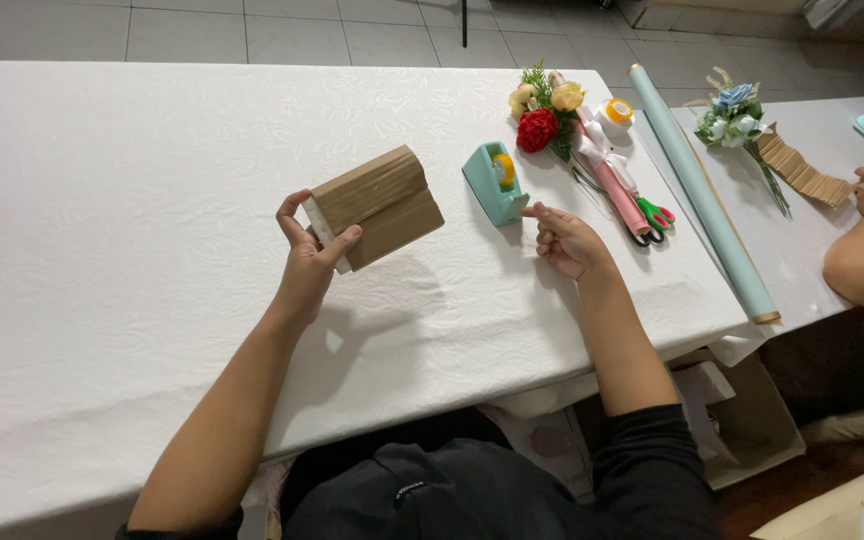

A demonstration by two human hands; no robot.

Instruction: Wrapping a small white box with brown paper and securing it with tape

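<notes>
above the worktop, left hand pinching a brown wrapped box by its near end.
long axis running up-right toward the tape dispenser; right hand loosely curled, empty, just beside that dispenser, nearer it.

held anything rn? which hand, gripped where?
The left hand holds a folded pack of brown corrugated paper by its lower-left end, thumb above, fingers below. The right hand holds nothing, loosely curled beside the teal tape dispenser.
</notes>
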